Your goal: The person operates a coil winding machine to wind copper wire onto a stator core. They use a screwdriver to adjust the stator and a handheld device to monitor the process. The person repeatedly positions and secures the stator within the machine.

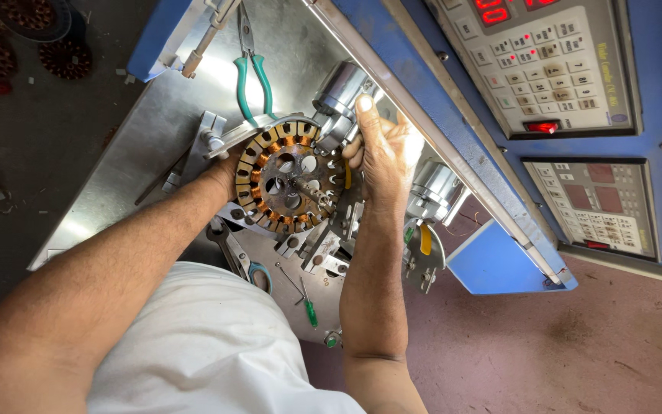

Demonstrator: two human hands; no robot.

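Head view, looking down at a winding machine on a steel bench (116, 165). A round stator core (285, 180), its slots partly filled with copper wire, sits on the machine's spindle near the middle of the plate. The left hand (224, 175) reaches in from the lower left and rests against the core's left rim; its fingers are hidden behind the core, so whether that grip is closed cannot be told. The right hand (381, 149) is wrapped around a polished metal cylinder (339, 100) just beside the core's upper right edge, thumb up along it, the grip closed on it. A second metal cylinder (434, 190) stands near the right wrist. Green-handled pliers (253, 73) lie on the plate above the core, and a small green-handled screwdriver (308, 303) lies below it. Two control panels (545, 65) with keypads and red displays are mounted at the right.

Risks, as judged: both hands sit close to clamps and the spindle, so any rotation could catch fingers; a slip of the right hand could scrape the copper windings; loose tools on the plate could be knocked into the mechanism.

Containers: none can be made out. Dark round cores (67, 57) lie loose on the floor at upper left.
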